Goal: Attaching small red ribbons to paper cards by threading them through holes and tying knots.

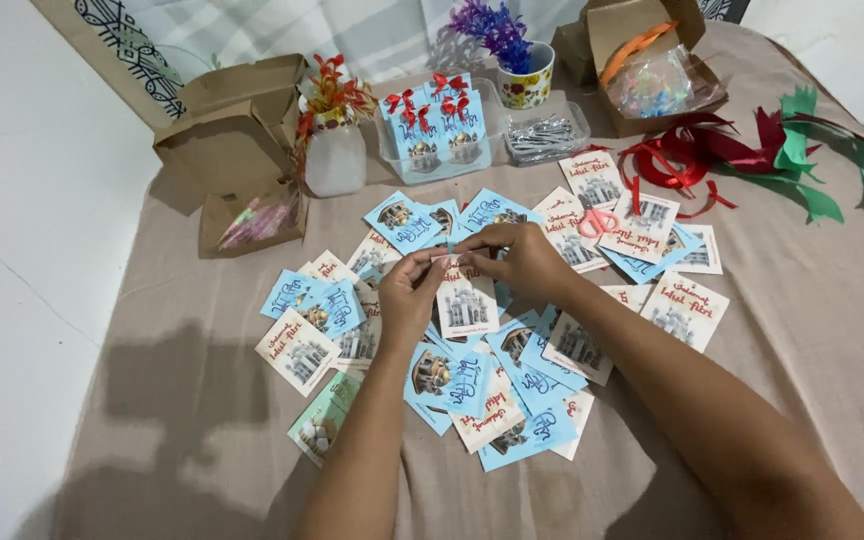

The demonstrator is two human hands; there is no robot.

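The fingertips of both hands meet at the top edge of a small cream card (467, 300) printed with a mosque picture. The left hand (410, 290) pinches the upper left corner between thumb and forefinger; the right hand (524, 262) is closed over the upper right corner, its fingers curled. What sits between the fingertips is too small to identify. The card is held upright just above the loose spread of cards (512, 400) on the beige cloth (202, 400).

All positions below are given relative to the held card:
- Behind it: a clear tray (432, 135) of finished blue cards with red bows, and a second clear tray of metal clips (544, 138).
- Behind right: orange-handled scissors (597, 222) lying on cards; further right, red ribbon (677, 160) and green ribbon (832, 170).
- Behind left: a white vase (335, 155) and open brown boxes (237, 130).

Risk, as a judgement: the pinch is narrow, so the card may slip or crease if the grips pull apart. A forearm sweep may scatter the spread cards beneath both wrists.

Open room: bare cloth lies near left and far right. The cloth edge meets the white floor (32, 250) to the left
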